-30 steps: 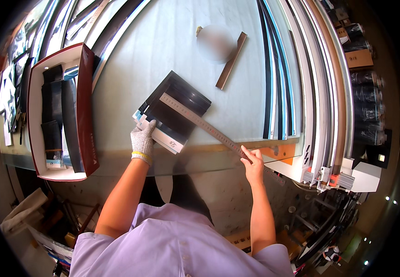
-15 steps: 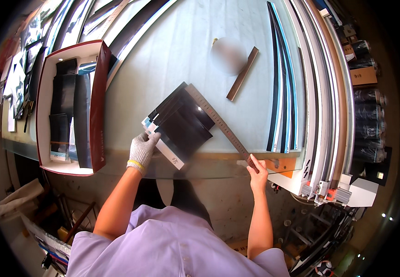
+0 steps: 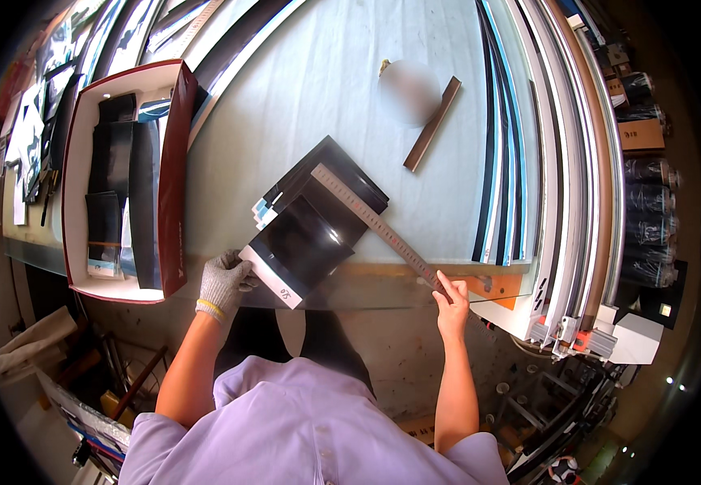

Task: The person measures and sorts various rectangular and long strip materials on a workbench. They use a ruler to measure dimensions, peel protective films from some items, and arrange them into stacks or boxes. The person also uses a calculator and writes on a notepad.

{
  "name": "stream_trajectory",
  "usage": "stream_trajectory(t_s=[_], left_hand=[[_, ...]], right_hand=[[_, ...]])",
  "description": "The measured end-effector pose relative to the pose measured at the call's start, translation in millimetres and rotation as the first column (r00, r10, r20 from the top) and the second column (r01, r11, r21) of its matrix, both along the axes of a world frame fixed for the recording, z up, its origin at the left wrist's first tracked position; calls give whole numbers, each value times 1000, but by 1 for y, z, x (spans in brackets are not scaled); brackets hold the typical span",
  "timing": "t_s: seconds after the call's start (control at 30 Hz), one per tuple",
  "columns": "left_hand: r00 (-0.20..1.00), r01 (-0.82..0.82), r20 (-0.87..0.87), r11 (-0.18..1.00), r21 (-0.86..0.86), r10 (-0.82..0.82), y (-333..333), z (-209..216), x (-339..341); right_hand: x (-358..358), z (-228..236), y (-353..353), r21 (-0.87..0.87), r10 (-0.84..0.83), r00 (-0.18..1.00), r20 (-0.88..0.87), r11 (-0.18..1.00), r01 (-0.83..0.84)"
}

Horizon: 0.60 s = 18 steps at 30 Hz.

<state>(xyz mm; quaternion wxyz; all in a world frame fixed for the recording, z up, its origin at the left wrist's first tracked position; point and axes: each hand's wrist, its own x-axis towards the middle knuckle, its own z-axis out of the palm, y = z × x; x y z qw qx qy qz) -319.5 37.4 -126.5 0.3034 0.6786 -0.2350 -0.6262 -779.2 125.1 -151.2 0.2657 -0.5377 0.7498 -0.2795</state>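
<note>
A grey knitted glove with a yellow cuff covers my left hand (image 3: 225, 280). Its fingers are closed on the corner of a dark, glossy film sheet (image 3: 298, 246), beside the sheet's white end strip. The sheet overhangs the table's near edge. Behind it lies a stack of similar dark sheets (image 3: 334, 158), with white and pale blue tabs along the left side. My bare right hand (image 3: 451, 299) pinches the near end of a long metal ruler (image 3: 383, 230). The ruler slants away to the left, with its far part over the dark sheets.
At left stands an open dark-red box (image 3: 174, 186) holding more dark sheets. A brown bar (image 3: 433, 124) lies beside a blurred round patch (image 3: 409, 93). Dark and blue strips (image 3: 502, 162) lie at right, before long rails (image 3: 581, 162). The glass table's edge (image 3: 342, 303) runs nearby.
My left hand has drawn a dark sheet toward me and to the left, partly off the stack. The ruler's far end has swung slightly left and nearer; my right hand has hardly moved.
</note>
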Motion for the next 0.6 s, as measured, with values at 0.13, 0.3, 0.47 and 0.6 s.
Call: stream_trajectory(t_s=[0.13, 0.3, 0.47, 0.6], left_hand=[[1000, 7, -9, 1000, 5, -7, 1, -5, 3], [1000, 26, 13, 1000, -11, -26, 1, -7, 4], [1000, 24, -2, 1000, -17, -24, 2, -10, 6], [999, 30, 17, 999, -12, -30, 2, -8, 5]], right_hand=[[-1, -6, -2, -47, -1, 1000, -24, 999, 0], [-5, -7, -3, -51, -10, 1000, -27, 999, 8], [-5, -3, -4, -18, -23, 1000, -4, 1000, 23], [-6, -2, -6, -11, -17, 999, -38, 1000, 17]])
